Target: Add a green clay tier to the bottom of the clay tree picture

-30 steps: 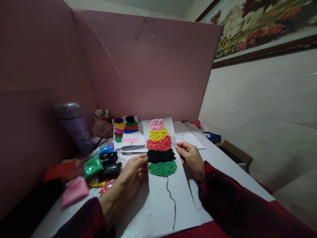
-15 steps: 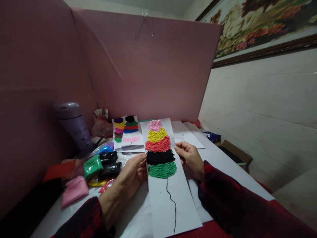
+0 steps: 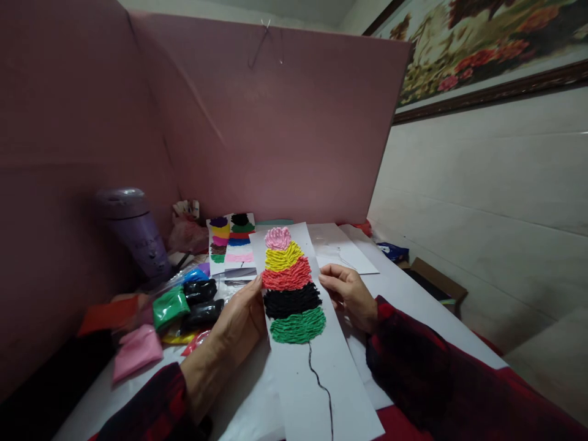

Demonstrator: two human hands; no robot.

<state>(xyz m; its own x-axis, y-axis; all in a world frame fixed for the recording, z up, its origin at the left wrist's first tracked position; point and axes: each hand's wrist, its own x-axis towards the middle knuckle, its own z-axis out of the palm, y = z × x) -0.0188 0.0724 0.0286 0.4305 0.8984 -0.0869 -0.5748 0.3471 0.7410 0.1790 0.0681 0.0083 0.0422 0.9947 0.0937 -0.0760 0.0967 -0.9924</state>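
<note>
Between my two hands is a long white card (image 3: 298, 380) with textured clay bands in pink, yellow, red, black and green, and a wavy dark line running down from the green band. My left hand (image 3: 241, 321) pinches its left edge beside the red and black bands. On the opposite edge, my right hand (image 3: 349, 294) grips the card between thumb and fingers. The card is lifted and tilted toward me. Behind it stand two smaller cards with coloured bands (image 3: 231, 239), partly overlapped by the held card.
Several clay packets, among them a green packet (image 3: 169, 308) and a pink packet (image 3: 138, 352), lie at the left near a purple bottle (image 3: 133, 233). White sheets (image 3: 353, 257) rest at the back right. A pink partition (image 3: 275, 128) encloses the white table (image 3: 413, 318); an open cardboard box (image 3: 434, 282) sits right.
The card's upper end has shifted slightly left and down, tilting the card more. Both hands keep their hold and moved a little left with it.
</note>
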